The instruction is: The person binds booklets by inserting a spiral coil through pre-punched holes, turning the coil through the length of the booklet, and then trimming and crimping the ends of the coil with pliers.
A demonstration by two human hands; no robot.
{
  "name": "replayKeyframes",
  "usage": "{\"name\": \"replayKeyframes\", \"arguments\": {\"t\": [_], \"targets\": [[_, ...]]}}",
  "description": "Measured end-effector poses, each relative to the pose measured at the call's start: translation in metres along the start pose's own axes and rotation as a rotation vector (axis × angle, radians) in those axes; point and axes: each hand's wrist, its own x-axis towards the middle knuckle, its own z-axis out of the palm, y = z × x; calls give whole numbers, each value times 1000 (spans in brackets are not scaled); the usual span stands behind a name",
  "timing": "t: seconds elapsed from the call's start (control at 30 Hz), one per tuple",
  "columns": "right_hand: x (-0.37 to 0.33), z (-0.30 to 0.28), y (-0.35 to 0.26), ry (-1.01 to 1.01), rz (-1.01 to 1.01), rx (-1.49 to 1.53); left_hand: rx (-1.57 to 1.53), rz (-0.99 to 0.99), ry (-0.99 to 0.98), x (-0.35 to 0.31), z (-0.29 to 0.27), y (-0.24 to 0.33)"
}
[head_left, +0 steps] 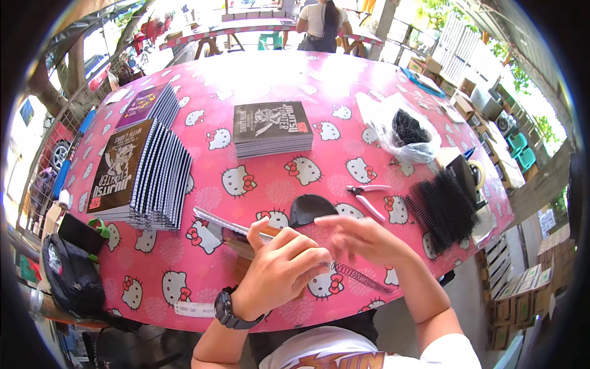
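My left hand (279, 261), with a black watch on its wrist, is closed around a notebook (224, 221) seen nearly edge-on, its white pages jutting out to the left. From beside the left fingers a dark spiral binding coil (359, 277) stretches to the right, under my right forearm. Its join with the notebook is hidden behind the hand. My right hand (362, 240) hovers just right of the left one, fingers apart and slightly blurred, with nothing visible in them. Beyond both hands lie a rounded black object (311, 210) and pink-handled cutting pliers (372, 202).
Stacks of spiral-bound books (160, 178) stand at the left, another stack (272, 130) at the centre. Many black coils (444, 212) lie at the right, near a plastic bag (409, 132) of black coils. A black bag (72, 273) sits at the left edge. A person (322, 27) is far off.
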Motion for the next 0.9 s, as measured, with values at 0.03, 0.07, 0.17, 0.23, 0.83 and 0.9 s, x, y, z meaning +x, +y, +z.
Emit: {"name": "replayKeyframes", "arguments": {"t": [0.03,0.07,0.17,0.23,0.83,0.9], "targets": [[14,-5,16,12,-16,-78,36,-5,-4,0,2,-1],[25,-6,34,127,-149,-320,82,4,26,-1,9,-5],[55,-9,70,267,-351,-685,-2,5,22,5,6,4],[66,-5,68,59,-111,-708,-50,-39,74,6,5,9],[89,31,91,198,-199,-787,64,17,200,-1,18,-6],[87,29,90,210,-207,-766,96,29,85,-3,15,-8]]}}
